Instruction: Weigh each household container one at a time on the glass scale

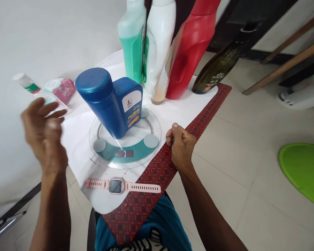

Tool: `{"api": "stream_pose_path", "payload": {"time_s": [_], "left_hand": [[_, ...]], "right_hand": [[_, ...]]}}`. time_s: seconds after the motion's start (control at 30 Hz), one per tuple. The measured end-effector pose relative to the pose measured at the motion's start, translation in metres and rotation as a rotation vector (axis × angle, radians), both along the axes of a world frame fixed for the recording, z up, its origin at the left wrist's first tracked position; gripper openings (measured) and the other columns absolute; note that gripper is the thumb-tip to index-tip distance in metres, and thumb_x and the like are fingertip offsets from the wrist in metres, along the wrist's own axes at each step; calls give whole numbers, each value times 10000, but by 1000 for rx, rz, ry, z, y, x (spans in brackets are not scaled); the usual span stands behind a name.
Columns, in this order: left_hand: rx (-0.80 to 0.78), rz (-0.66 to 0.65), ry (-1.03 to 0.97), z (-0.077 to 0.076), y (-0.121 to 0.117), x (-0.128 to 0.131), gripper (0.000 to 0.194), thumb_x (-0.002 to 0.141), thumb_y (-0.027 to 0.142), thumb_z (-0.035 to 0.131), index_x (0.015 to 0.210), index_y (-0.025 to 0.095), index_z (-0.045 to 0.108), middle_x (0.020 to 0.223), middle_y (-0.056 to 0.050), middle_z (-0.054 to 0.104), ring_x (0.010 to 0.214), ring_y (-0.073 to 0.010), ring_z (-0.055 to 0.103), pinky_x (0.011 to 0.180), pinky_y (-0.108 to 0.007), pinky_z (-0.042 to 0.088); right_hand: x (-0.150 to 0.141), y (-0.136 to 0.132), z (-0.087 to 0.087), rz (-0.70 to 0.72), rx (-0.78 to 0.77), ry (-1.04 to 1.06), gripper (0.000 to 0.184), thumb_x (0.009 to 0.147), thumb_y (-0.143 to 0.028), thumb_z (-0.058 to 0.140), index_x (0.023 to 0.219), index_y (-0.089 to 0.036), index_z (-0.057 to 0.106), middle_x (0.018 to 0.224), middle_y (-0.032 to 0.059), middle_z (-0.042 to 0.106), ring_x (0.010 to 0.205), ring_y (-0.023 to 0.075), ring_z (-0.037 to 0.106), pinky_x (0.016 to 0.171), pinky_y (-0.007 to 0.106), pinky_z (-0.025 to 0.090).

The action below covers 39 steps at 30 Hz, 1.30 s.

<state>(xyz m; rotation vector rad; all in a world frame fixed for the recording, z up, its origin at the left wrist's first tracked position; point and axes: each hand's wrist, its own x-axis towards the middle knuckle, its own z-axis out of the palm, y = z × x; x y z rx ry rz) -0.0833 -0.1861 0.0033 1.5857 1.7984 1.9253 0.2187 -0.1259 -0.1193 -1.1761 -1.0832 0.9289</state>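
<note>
A blue plastic bottle with a wide blue cap stands on a round glass scale whose small display is lit. My left hand hovers to the left of the scale, blurred by motion, fingers apart and holding nothing. My right hand rests just right of the scale's rim, curled into a loose fist with nothing visible in it. A pink smartwatch lies flat in front of the scale, near the cloth's front edge.
Behind the scale stand a green bottle, a white bottle, a red bottle and a dark bottle. A small bottle and a pink packet lie at the left. A green mat lies on the floor at the right.
</note>
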Motion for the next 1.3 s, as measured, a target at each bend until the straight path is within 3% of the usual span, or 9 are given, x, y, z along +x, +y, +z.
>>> {"api": "stream_pose_path", "payload": {"time_s": [0.1,0.17,0.4,0.6,0.77,0.87,1.0,1.17,1.3], "left_hand": [[-209,-176,100,-8,12,29,813,735,696,933,1406,371,609,1496,-61,681,1358,-378,692,1163,-634,564],[-292,-210,102,-12,22,48,848,688,617,986,1377,278,627,1428,-114,719,1308,-378,719,1110,-583,605],[-465,17,116,-3,39,63,549,598,622,969,830,180,740,860,-89,802,741,-286,737,621,-386,600],[-368,132,-41,11,56,49,589,582,572,1008,944,165,784,946,-91,824,837,-297,756,717,-413,654],[57,120,-24,36,125,28,567,578,468,993,983,153,754,1078,-93,825,973,-305,763,938,-512,668],[77,228,17,39,182,6,636,557,475,971,1049,148,737,1048,-90,803,933,-293,735,950,-527,648],[-68,364,-19,13,249,-12,598,612,432,920,1090,178,665,1083,-90,776,944,-290,731,930,-466,633],[-213,262,-40,-26,300,-1,545,663,400,893,1082,194,611,1058,-79,740,984,-291,721,926,-420,605],[-287,179,60,-32,327,8,572,663,405,931,1074,204,588,1031,-76,715,1030,-338,714,978,-471,591]], "right_hand": [[1,0,1,1,-14,-1,610,1014,-705,656,638,-227,613,547,-32,519,509,112,459,514,279,351],[2,0,2,3,-23,-2,615,1015,-713,648,641,-226,619,550,-30,524,515,115,462,521,283,354],[5,-2,8,50,-52,22,614,1030,-714,593,653,-230,607,563,-28,533,525,120,484,534,283,368],[9,-1,12,94,-90,-17,611,1055,-695,538,663,-229,597,555,-31,523,515,120,476,532,278,360],[11,-1,14,87,-98,-19,643,1050,-728,526,645,-231,584,551,-17,542,513,135,498,524,275,383],[11,0,15,62,-84,-29,656,1044,-743,524,633,-235,576,540,-13,541,496,141,500,507,273,392],[11,2,14,64,-93,-26,658,1029,-751,550,619,-237,576,530,-13,539,481,145,506,486,267,401],[12,2,11,56,-128,-20,661,1003,-767,586,612,-235,582,532,-11,541,481,147,517,477,263,403],[13,1,10,48,-163,-43,664,1018,-764,566,622,-232,594,540,-9,548,484,144,511,482,266,397]]}}
